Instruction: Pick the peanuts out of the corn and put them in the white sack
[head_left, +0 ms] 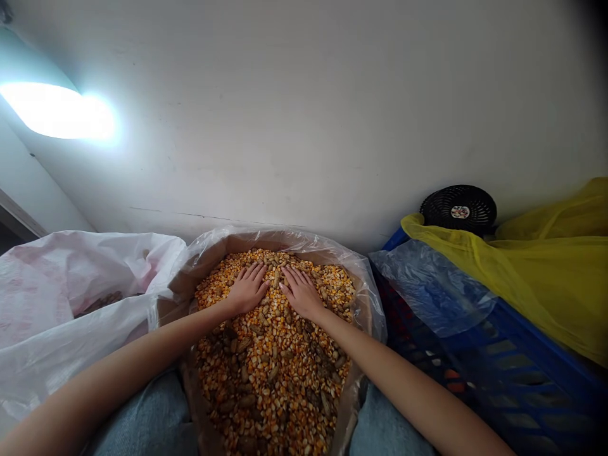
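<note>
Both palms rest face down on a heap of corn kernels (275, 380) mixed with unshelled peanuts (244, 345). My left hand (247, 289) lies flat near the far middle of the heap, fingers stretched forward and a little apart. Just to its right, my right hand (301, 292) lies the same way, fingers spread. A narrow strip of kernels and peanuts shows between the two hands. The heap fills a brown box (237, 242) lined with clear plastic (375, 304), which stands between my knees. Neither hand grips anything that I can see.
A white sack (85, 244) with some dark contents stands at left. At right is a blue plastic crate (517, 354) with clear plastic film (437, 285) and yellow mesh (536, 272) over it. A black fan (458, 209) sits behind; a bright lamp (52, 111) hangs upper left.
</note>
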A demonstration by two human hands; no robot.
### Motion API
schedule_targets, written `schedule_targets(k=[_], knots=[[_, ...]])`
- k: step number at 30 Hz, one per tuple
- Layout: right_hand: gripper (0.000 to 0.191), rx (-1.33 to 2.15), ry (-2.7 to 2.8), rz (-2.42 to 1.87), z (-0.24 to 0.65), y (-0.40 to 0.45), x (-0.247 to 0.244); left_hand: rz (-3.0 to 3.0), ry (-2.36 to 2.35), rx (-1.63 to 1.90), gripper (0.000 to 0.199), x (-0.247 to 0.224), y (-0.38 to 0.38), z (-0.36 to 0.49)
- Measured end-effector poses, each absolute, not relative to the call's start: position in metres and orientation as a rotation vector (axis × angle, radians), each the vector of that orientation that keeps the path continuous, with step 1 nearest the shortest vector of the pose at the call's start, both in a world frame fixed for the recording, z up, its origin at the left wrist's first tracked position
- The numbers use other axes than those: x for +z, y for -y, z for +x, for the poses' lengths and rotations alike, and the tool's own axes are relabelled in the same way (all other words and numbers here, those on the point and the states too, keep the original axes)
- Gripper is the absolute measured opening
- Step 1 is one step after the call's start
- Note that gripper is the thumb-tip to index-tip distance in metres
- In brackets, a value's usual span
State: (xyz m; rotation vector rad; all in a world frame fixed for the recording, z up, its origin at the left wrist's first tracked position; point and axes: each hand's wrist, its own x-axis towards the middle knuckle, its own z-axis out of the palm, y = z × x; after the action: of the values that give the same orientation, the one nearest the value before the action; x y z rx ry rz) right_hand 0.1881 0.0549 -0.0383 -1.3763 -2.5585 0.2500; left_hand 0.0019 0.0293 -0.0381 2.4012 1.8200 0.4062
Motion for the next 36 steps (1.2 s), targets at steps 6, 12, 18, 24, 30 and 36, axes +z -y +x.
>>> schedule_targets(k=[6, 12, 18, 24, 30, 36], knots=[[0.058, 0.271, 2.538, -1.374, 0.191, -0.055, -0.028, 2.395, -1.848, 0.502, 0.056, -0.031, -0.031, 0.000], [0.058, 0.218, 2.566, -1.427, 0.185, -0.052, -0.035, 2.377, -1.815, 0.454, 0.054, -0.034, -0.029, 0.006], [0.059, 0.231, 2.575, -1.421, 0.185, -0.052, -0.040, 2.364, -1.783, 0.439, 0.053, -0.040, -0.027, 0.008], [0.058, 0.272, 2.565, -1.388, 0.188, -0.052, -0.033, 2.145, -1.840, 0.632, 0.054, -0.024, -0.034, 0.002], [0.054, 0.204, 2.601, -1.339, 0.182, -0.050, -0.034, 2.222, -1.906, 0.588, 0.056, -0.032, -0.037, -0.002], [0.053, 0.235, 2.657, -1.347, 0.183, -0.050, -0.038, 2.288, -1.894, 0.481, 0.053, -0.040, -0.033, 0.000]])
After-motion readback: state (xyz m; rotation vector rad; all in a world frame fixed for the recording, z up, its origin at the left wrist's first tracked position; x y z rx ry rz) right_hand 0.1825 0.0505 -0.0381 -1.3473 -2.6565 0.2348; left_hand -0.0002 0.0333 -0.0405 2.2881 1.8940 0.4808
